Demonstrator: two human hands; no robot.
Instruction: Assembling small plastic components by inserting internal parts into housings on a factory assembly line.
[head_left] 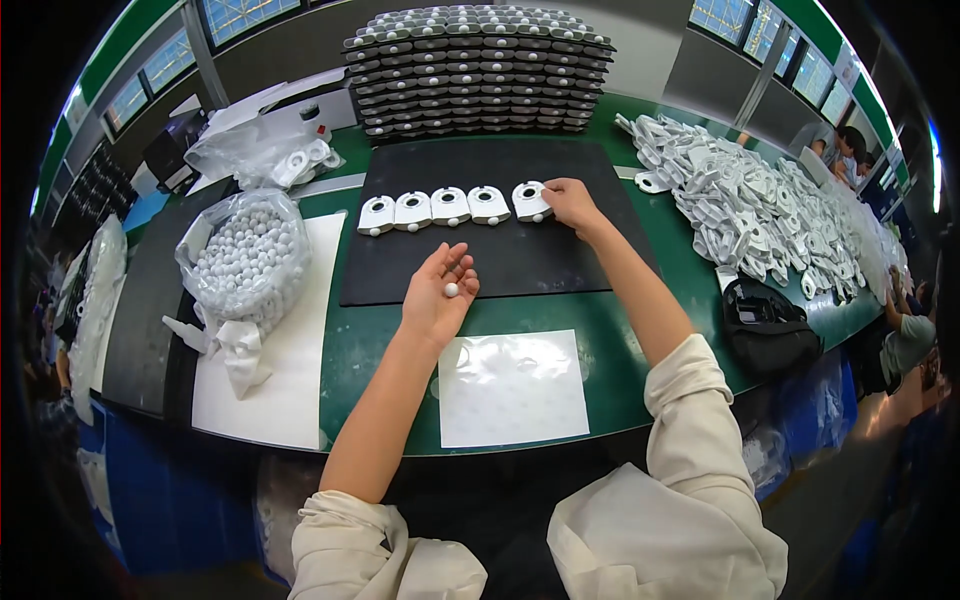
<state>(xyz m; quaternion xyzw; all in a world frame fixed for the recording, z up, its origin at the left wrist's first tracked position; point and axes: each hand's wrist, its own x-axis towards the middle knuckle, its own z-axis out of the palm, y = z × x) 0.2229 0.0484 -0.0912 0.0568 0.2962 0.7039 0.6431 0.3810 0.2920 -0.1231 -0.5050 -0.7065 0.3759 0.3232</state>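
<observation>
Sleeves point(690, 385) lead to your left hand point(435, 303), loosely cradling 1 likely slippery ball point(451, 290); your right hand point(572, 204) sensibly edge-pinches 1 seemingly light, stiff housing point(528, 209).

Windows point(168, 64); black pouch point(775, 346), apparently open.

From where I stood, the person wore a loose cream garment point(645, 545), plain and softly creased, its cloth billowing in broad folds toward five o'clock. Toward seven o'clock, the left sleeve point(340, 535) was rolled up into a bunched, crinkled cuff. The right sleeve point(705, 430), between four and five o'clock, was turned back too, its thick band gathered in uneven ridges. Below the cuffs, both slim forearms point(640, 285) were bare, as were the left hand point(435, 295) and right hand point(570, 205).
</observation>
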